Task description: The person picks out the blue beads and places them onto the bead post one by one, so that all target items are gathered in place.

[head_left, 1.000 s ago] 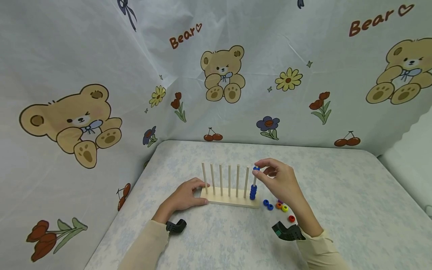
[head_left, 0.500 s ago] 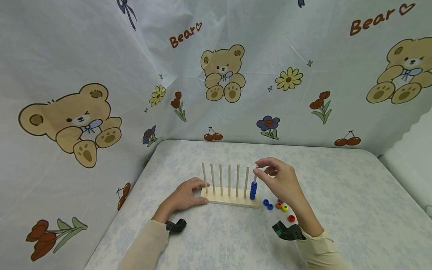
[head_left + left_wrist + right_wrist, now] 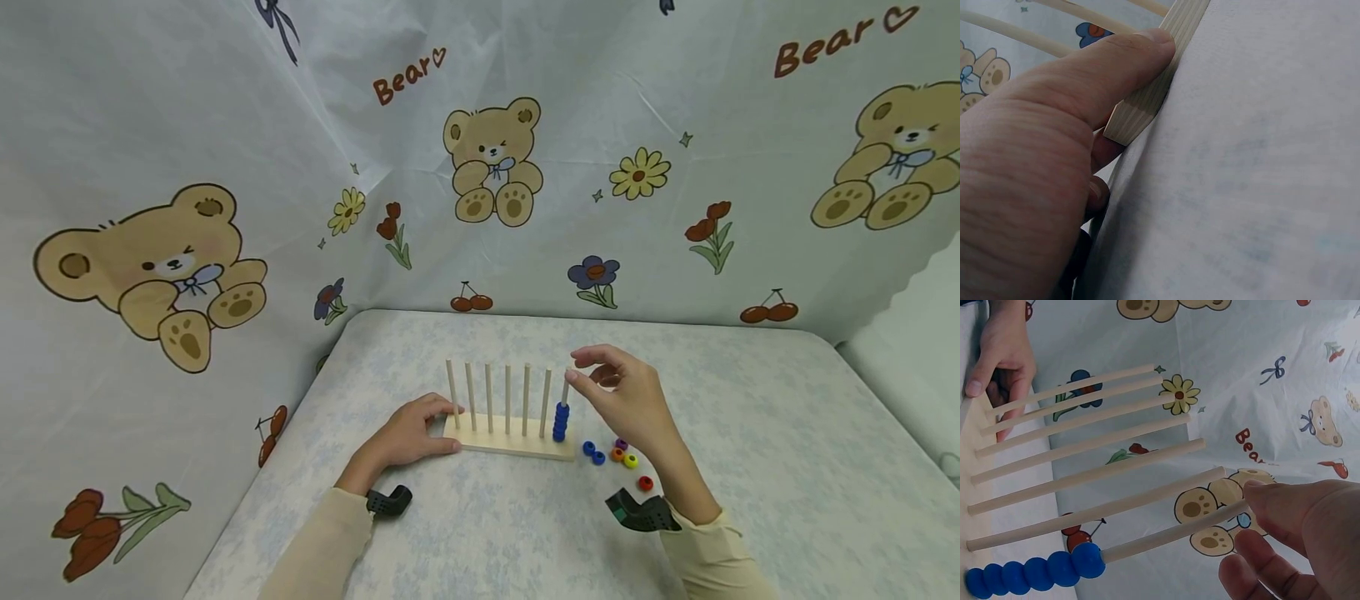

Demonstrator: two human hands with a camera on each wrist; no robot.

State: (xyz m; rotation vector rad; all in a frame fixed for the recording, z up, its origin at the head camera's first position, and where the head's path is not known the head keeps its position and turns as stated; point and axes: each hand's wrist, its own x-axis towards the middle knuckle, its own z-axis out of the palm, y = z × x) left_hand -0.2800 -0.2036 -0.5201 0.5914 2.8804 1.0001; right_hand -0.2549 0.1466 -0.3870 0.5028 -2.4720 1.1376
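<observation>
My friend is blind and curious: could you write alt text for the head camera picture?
A person's right hand touches the top of the rightmost peg of a wooden peg board, where blue beads are stacked. The left hand grips the board's left end, and loose coloured beads lie on the table beside it.

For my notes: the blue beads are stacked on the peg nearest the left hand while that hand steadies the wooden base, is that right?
Not quite: the blue beads sit on the peg farthest from the left hand, beside the right hand, as the head view shows. The left hand does steady the wooden base.
</observation>
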